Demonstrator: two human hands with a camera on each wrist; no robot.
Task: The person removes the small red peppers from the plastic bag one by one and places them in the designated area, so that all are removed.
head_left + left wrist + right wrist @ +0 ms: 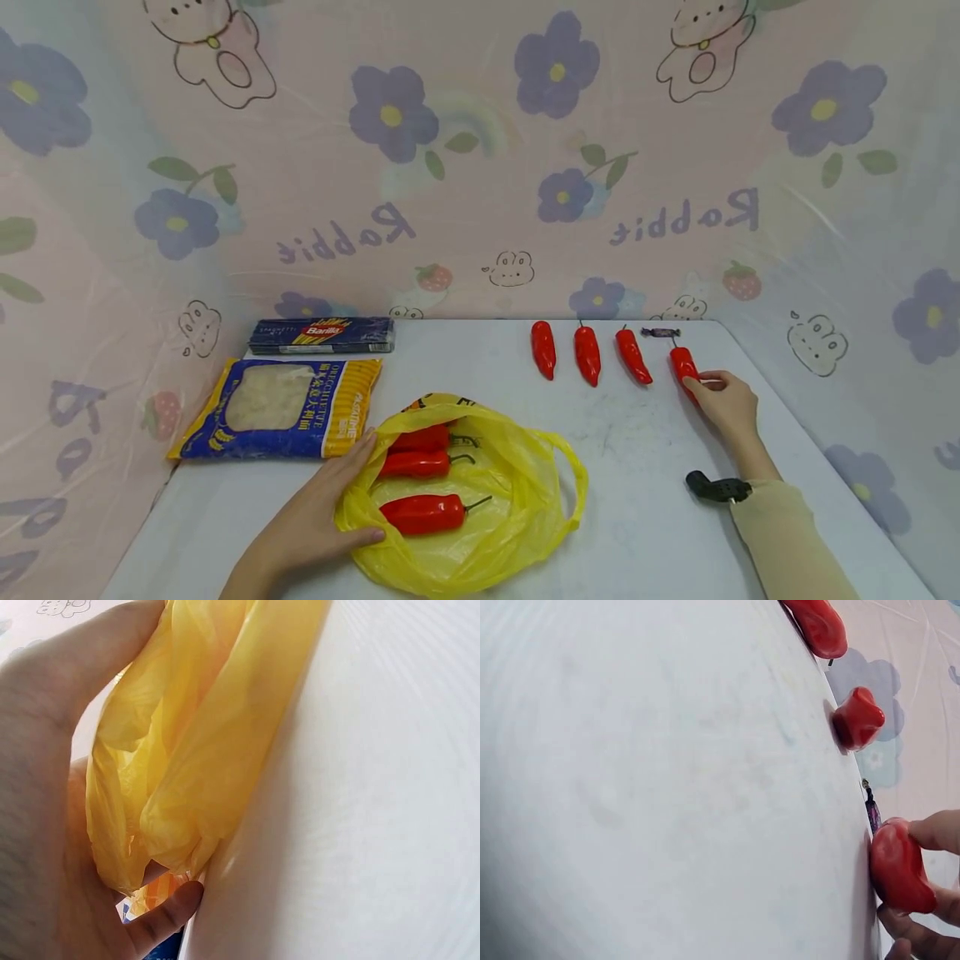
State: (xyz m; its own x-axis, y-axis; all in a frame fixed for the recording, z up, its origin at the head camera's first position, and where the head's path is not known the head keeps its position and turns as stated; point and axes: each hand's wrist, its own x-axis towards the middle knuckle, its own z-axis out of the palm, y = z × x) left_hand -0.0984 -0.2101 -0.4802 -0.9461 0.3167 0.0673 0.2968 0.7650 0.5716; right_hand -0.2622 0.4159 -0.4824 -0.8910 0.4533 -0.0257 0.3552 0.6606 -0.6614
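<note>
A yellow plastic bag (525, 467) lies with its mouth spread, several red chili peppers (423, 514) inside it. My left hand (311, 521) holds the bag's left side, its thumb over the rim. In the left wrist view, that hand's fingers (169, 911) curl about the crumpled yellow plastic (217, 742). At the far right, my right hand (726, 408) pinches the lower end of a red chili pepper (682, 364). The right wrist view shows this pepper (900, 866) between thumb and fingers, close against the table.
Three more red chili peppers (588, 355) lie in a row at the table's back right. A small dark wrapped candy (661, 332) is behind them. On the left are a blue Barilla box (262, 337) and a blue-and-yellow pasta bag (281, 408). Patterned cloth (480, 183) surrounds the white table (622, 500).
</note>
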